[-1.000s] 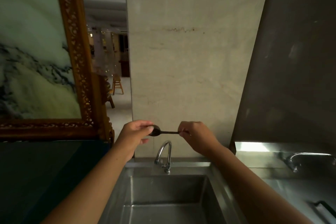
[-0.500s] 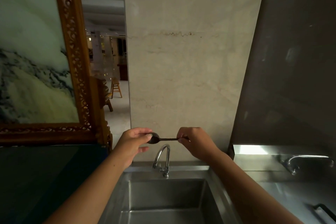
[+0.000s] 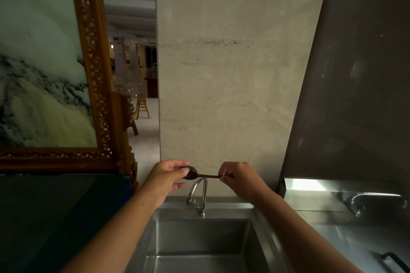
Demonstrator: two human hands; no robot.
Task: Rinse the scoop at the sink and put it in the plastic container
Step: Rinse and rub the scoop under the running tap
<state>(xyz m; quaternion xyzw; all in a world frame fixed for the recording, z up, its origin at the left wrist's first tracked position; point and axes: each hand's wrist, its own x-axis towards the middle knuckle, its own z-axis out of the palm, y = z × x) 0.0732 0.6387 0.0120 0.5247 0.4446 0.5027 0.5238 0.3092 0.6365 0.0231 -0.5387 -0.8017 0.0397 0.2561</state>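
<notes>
Both your hands are up in front of the pale stone wall (image 3: 233, 95), holding the scoop between them above the sink. Your left hand (image 3: 167, 176) is curled around the dark bowl end, thumb pressed against it, and your right hand (image 3: 238, 178) pinches the far end of the thin handle between thumb and fingertips.

Working down from the biggest things: the wall fills the middle of the view, with a carved wooden picture frame (image 3: 95, 73) to the left and a dark panel to the right. Below sits the steel sink (image 3: 199, 239), its basin looking dry and bare as far as you can see. A dark surface (image 3: 55, 217) lies to its left, a steel surface (image 3: 343, 239) with a second tap to its right. The curved tap (image 3: 198, 193) stands at the back rim of the sink, with no water coming out of it. Smallest of all is the scoop (image 3: 195, 175), held level, just above the top of the tap and not under its spout.

Judging from this, the rinse has not started: you have yet to turn the tap on and bring the scoop under the stream. The plastic container is nowhere in view, so that last step lies well ahead.
</notes>
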